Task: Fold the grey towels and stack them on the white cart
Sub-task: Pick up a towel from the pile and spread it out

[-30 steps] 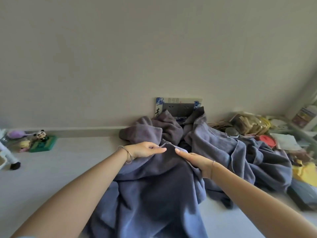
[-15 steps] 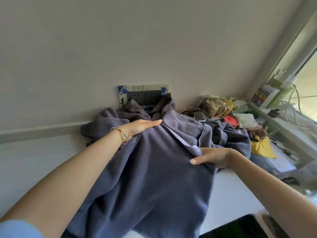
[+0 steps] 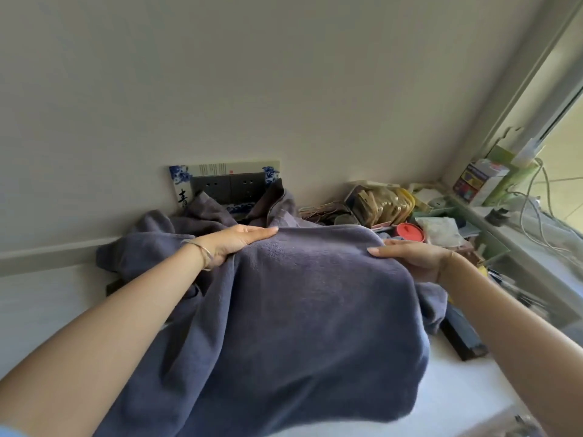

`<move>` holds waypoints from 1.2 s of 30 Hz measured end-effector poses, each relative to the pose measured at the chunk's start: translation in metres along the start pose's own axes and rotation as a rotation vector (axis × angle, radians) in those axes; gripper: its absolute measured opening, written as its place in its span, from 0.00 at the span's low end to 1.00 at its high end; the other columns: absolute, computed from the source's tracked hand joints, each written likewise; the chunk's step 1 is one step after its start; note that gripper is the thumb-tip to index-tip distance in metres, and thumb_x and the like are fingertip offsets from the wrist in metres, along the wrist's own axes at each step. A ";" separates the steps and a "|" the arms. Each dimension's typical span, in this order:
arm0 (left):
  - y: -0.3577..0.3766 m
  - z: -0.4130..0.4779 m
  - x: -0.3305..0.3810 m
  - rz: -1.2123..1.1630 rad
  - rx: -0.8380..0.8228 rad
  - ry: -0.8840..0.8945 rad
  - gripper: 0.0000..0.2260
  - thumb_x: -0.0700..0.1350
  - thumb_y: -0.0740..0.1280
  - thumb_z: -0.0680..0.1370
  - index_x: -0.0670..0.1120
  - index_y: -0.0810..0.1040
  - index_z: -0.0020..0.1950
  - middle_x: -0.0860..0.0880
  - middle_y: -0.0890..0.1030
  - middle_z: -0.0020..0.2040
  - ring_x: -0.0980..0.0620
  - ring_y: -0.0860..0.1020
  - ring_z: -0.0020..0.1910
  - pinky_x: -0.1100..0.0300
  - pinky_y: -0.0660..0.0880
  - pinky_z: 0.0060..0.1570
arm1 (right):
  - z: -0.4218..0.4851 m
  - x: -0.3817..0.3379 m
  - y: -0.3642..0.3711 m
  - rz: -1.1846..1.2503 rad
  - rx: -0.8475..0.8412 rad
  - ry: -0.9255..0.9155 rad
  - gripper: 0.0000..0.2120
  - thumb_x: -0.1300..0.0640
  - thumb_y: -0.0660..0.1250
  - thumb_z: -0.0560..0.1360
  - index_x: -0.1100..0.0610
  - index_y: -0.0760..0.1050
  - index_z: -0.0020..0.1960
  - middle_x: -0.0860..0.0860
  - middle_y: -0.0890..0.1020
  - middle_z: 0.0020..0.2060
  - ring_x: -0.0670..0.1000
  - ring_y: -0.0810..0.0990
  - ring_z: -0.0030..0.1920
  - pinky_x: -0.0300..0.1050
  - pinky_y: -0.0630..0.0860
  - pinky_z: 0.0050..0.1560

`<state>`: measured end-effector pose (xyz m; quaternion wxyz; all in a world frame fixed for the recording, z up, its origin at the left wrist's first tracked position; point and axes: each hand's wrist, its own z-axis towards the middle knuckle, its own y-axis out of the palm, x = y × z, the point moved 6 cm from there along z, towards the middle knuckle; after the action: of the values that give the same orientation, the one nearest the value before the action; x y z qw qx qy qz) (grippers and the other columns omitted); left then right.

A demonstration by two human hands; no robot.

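A grey towel (image 3: 303,298) is stretched between the person's two hands above a white surface (image 3: 467,392), its top edge running from one hand to the other and its body hanging toward the camera. The left hand (image 3: 233,242) holds the top left corner: the four fingers (image 3: 262,231) lie straight and together along the upper edge, on the far side of the cloth, while the thumb is tucked under the fabric and cannot be seen, so how tightly it pinches is unclear. A thin bangle (image 3: 202,252) circles that wrist. The right hand (image 3: 413,255) takes the top right corner, the fingers held together and pointing left over the edge, with the cloth folding down beneath the palm; its thumb is hidden too. Behind the held towel, more grey towels (image 3: 202,216) lie crumpled in a heap against the wall, partly covering a socket panel (image 3: 227,184) with a blue-and-white frame. The towel's lower edge and both forearms run out of the picture at the bottom. To the right, a clutter of packets, a red lid (image 3: 409,231) and boxes crowds the windowsill corner, too jumbled to sort out.
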<state>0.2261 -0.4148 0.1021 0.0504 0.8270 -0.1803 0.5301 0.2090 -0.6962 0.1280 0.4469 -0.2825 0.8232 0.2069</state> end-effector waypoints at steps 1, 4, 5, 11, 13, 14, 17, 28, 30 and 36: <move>-0.004 0.012 0.002 0.058 0.116 0.064 0.13 0.54 0.68 0.75 0.47 0.83 0.51 0.48 0.84 0.47 0.51 0.81 0.51 0.64 0.74 0.49 | 0.011 -0.003 -0.008 0.019 0.037 -0.014 0.27 0.49 0.74 0.69 0.58 0.73 0.64 0.57 0.79 0.60 0.56 0.78 0.60 0.51 0.72 0.62; -0.024 0.041 -0.006 0.349 0.565 0.226 0.08 0.47 0.70 0.75 0.44 0.81 0.50 0.49 0.82 0.44 0.50 0.80 0.48 0.60 0.74 0.48 | 0.052 0.000 -0.028 0.082 0.210 -0.095 0.17 0.52 0.72 0.71 0.59 0.73 0.55 0.55 0.80 0.50 0.50 0.80 0.51 0.40 0.76 0.54; -0.024 0.045 -0.008 0.463 0.683 0.291 0.08 0.46 0.70 0.75 0.44 0.80 0.52 0.48 0.81 0.46 0.47 0.79 0.48 0.57 0.75 0.48 | 0.063 0.003 -0.033 0.064 0.265 -0.110 0.14 0.55 0.70 0.73 0.62 0.74 0.54 0.54 0.78 0.45 0.48 0.79 0.46 0.36 0.77 0.47; 0.063 0.064 -0.014 0.942 0.510 0.789 0.19 0.53 0.54 0.79 0.49 0.75 0.64 0.49 0.77 0.61 0.50 0.73 0.60 0.59 0.66 0.60 | 0.100 0.014 -0.050 -0.206 0.259 -0.154 0.11 0.63 0.71 0.72 0.56 0.71 0.50 0.53 0.81 0.45 0.50 0.78 0.49 0.42 0.74 0.55; 0.075 0.076 -0.031 0.999 0.451 0.735 0.23 0.56 0.50 0.79 0.49 0.73 0.67 0.50 0.75 0.65 0.51 0.71 0.65 0.57 0.64 0.65 | 0.104 0.011 -0.045 -0.323 0.201 -0.152 0.16 0.60 0.71 0.73 0.54 0.73 0.59 0.53 0.82 0.52 0.48 0.79 0.53 0.41 0.74 0.60; 0.072 0.081 -0.036 0.953 0.460 0.705 0.24 0.58 0.51 0.78 0.48 0.74 0.66 0.50 0.76 0.64 0.51 0.72 0.64 0.55 0.65 0.65 | 0.106 0.010 -0.040 -0.375 0.155 -0.149 0.16 0.59 0.70 0.73 0.53 0.75 0.60 0.52 0.82 0.54 0.46 0.79 0.55 0.40 0.73 0.60; 0.059 0.085 -0.038 0.808 0.538 0.743 0.22 0.61 0.54 0.78 0.47 0.79 0.53 0.51 0.79 0.51 0.53 0.74 0.52 0.56 0.70 0.54 | 0.108 0.007 -0.033 -0.545 0.089 -0.163 0.18 0.56 0.73 0.72 0.47 0.76 0.60 0.47 0.79 0.55 0.42 0.76 0.55 0.36 0.70 0.61; 0.054 0.086 -0.032 0.876 0.544 0.742 0.25 0.70 0.61 0.68 0.50 0.79 0.47 0.54 0.79 0.45 0.55 0.72 0.50 0.61 0.64 0.53 | 0.102 -0.001 -0.050 -0.911 0.122 -0.150 0.20 0.46 0.77 0.66 0.55 0.78 0.53 0.49 0.81 0.50 0.47 0.79 0.52 0.45 0.75 0.58; 0.045 0.085 -0.020 0.750 0.603 0.687 0.21 0.67 0.62 0.70 0.49 0.77 0.38 0.53 0.78 0.38 0.52 0.74 0.44 0.56 0.67 0.50 | 0.087 -0.008 -0.057 -0.657 0.008 -0.064 0.10 0.53 0.75 0.69 0.54 0.78 0.48 0.47 0.84 0.43 0.46 0.83 0.46 0.39 0.78 0.48; 0.031 0.105 -0.006 0.719 0.653 0.480 0.12 0.58 0.67 0.72 0.50 0.79 0.45 0.49 0.80 0.46 0.47 0.75 0.50 0.52 0.69 0.52 | 0.096 -0.014 -0.120 -0.366 0.544 -0.181 0.13 0.56 0.77 0.66 0.55 0.74 0.45 0.52 0.80 0.38 0.50 0.79 0.37 0.38 0.78 0.35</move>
<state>0.3032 -0.4707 0.0476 -0.3541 0.5413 -0.2613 0.7164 0.3526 -0.7266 0.0799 0.6069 -0.2763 0.7409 -0.0799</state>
